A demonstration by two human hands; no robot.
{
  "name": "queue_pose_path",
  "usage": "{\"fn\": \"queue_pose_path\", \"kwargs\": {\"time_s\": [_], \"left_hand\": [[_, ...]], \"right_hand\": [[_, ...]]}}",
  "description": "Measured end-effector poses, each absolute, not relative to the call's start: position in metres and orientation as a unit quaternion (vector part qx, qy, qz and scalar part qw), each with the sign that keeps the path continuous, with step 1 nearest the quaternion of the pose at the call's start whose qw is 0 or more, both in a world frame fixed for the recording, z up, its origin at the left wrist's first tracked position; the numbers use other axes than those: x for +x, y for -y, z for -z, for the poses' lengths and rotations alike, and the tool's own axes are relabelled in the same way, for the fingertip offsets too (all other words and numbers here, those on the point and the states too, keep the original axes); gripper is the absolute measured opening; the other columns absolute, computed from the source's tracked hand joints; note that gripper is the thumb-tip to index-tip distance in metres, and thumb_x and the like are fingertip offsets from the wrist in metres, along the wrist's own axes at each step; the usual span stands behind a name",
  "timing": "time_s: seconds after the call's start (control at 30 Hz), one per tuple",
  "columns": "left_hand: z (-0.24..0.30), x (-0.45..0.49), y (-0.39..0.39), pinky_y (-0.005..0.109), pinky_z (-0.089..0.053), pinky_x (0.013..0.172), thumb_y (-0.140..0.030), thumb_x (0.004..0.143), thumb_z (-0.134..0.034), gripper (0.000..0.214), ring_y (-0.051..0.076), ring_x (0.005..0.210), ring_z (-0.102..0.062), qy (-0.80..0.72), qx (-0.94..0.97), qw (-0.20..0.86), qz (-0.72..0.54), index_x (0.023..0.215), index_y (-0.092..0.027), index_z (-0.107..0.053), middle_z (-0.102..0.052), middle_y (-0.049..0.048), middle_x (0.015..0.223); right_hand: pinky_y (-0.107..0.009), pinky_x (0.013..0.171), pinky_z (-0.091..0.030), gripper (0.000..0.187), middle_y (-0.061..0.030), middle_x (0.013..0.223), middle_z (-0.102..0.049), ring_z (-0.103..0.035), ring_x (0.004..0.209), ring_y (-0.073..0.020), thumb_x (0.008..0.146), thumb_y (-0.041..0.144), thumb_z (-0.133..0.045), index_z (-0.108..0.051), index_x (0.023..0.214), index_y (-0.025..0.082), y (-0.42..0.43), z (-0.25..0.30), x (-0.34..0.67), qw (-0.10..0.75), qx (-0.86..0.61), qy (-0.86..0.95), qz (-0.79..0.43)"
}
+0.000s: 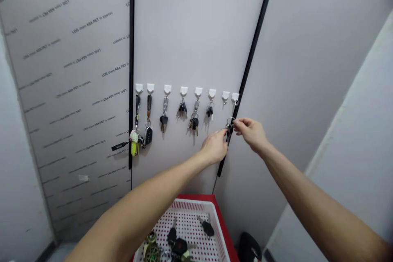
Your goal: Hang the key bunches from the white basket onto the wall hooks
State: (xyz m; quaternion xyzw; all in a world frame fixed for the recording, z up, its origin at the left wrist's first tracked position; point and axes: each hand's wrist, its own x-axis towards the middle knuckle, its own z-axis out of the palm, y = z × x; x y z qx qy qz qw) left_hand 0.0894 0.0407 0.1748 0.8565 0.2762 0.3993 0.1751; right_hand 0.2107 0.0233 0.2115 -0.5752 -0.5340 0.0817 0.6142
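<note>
Both my hands hold a bunch of keys [229, 127] on a metal ring, in front of the black door strip and just below the rightmost white hook [235, 98]. My right hand [251, 133] pinches the ring from the right. From the left, my left hand [215, 145] has its fingers closed at the bunch, partly covering the keys. The ring is apart from the hook. Left of it is another white hook [225, 96]. The nearest hung bunch of keys [210, 110] dangles up and left of my left hand.
More keys hang in a row leftward, including a black car key [148, 135] and a lime-green key fob [134, 147]. Below, a white perforated basket [221, 245] with several keys stands on a red surface [225, 229]. A black object [249, 247] is at lower right.
</note>
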Motion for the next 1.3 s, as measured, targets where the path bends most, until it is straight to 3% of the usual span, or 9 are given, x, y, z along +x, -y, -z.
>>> {"fn": "queue_pose_path", "kwargs": {"time_s": [0.13, 0.33, 0.53, 0.77, 0.9, 1.13, 1.3], "left_hand": [[-0.201, 0.113, -0.042, 0.028, -0.035, 0.076, -0.011, 0.065, -0.033, 0.040, 0.016, 0.088, -0.044, -0.272, 0.865, 0.101, -0.410, 0.105, -0.015, -0.035, -0.047, 0.0079, 0.100], [-0.211, 0.130, -0.045, 0.033, -0.037, 0.072, -0.012, 0.064, -0.032, 0.040, 0.021, 0.089, -0.044, -0.297, 0.871, 0.083, -0.383, 0.105, -0.013, -0.033, -0.044, 0.0107, 0.103], [-0.194, 0.121, -0.051, 0.033, -0.035, 0.076, -0.010, 0.064, -0.033, 0.041, 0.021, 0.092, -0.042, -0.307, 0.880, 0.086, -0.353, 0.105, -0.014, -0.033, -0.044, 0.0107, 0.103], [-0.151, 0.088, -0.054, 0.029, -0.034, 0.079, -0.013, 0.065, -0.034, 0.045, 0.016, 0.090, -0.044, -0.308, 0.879, 0.130, -0.339, 0.109, -0.011, -0.030, -0.043, 0.0107, 0.104], [-0.101, 0.050, -0.047, 0.027, -0.035, 0.079, -0.014, 0.066, -0.035, 0.041, 0.013, 0.087, -0.045, -0.311, 0.879, 0.179, -0.314, 0.107, -0.013, -0.034, -0.045, 0.0083, 0.102], [-0.017, -0.023, -0.030, 0.026, -0.031, 0.083, -0.015, 0.065, -0.037, 0.036, 0.014, 0.093, -0.042, -0.346, 0.893, 0.206, -0.203, 0.101, -0.013, -0.042, -0.047, 0.0069, 0.102], [0.015, -0.041, -0.020, 0.026, -0.032, 0.080, -0.016, 0.064, -0.038, 0.034, 0.014, 0.090, -0.043, -0.351, 0.901, 0.204, -0.150, 0.098, -0.016, -0.045, -0.049, 0.0048, 0.099]], "right_hand": [[-0.016, 0.038, -0.034, 0.008, 0.0013, 0.049, -0.047, -0.042, 0.041, -0.0043, 0.060, 0.018, -0.046, -0.046, 0.054, 0.014, -0.037, -0.244, 0.228, 0.641, -0.581, 0.497, -0.063], [-0.016, 0.035, -0.034, 0.010, 0.0009, 0.047, -0.047, -0.042, 0.039, -0.0039, 0.060, 0.015, -0.049, -0.043, 0.051, 0.014, -0.053, -0.268, 0.241, 0.647, -0.623, 0.435, -0.062], [-0.017, 0.033, -0.034, 0.012, 0.0019, 0.040, -0.045, -0.042, 0.038, -0.0058, 0.053, 0.011, -0.053, -0.042, 0.048, 0.014, -0.068, -0.259, 0.241, 0.643, -0.650, 0.401, -0.056], [-0.017, 0.034, -0.033, 0.008, 0.0018, 0.046, -0.046, -0.040, 0.038, -0.0044, 0.059, 0.019, -0.048, -0.045, 0.053, 0.015, -0.053, -0.239, 0.236, 0.660, -0.641, 0.388, -0.048], [-0.016, 0.037, -0.033, 0.009, 0.0012, 0.051, -0.049, -0.041, 0.041, -0.0046, 0.059, 0.023, -0.046, -0.049, 0.059, 0.014, -0.030, -0.186, 0.213, 0.632, -0.629, 0.446, -0.081], [-0.021, 0.048, -0.037, 0.017, 0.0002, 0.054, -0.053, -0.045, 0.048, -0.0077, 0.059, 0.027, -0.047, -0.053, 0.067, 0.013, 0.017, -0.034, 0.143, 0.419, -0.636, 0.592, -0.264], [-0.023, 0.053, -0.037, 0.018, -0.0011, 0.060, -0.055, -0.047, 0.052, -0.0099, 0.062, 0.024, -0.043, -0.054, 0.071, 0.014, 0.028, 0.018, 0.114, 0.345, -0.633, 0.644, -0.256]]}}
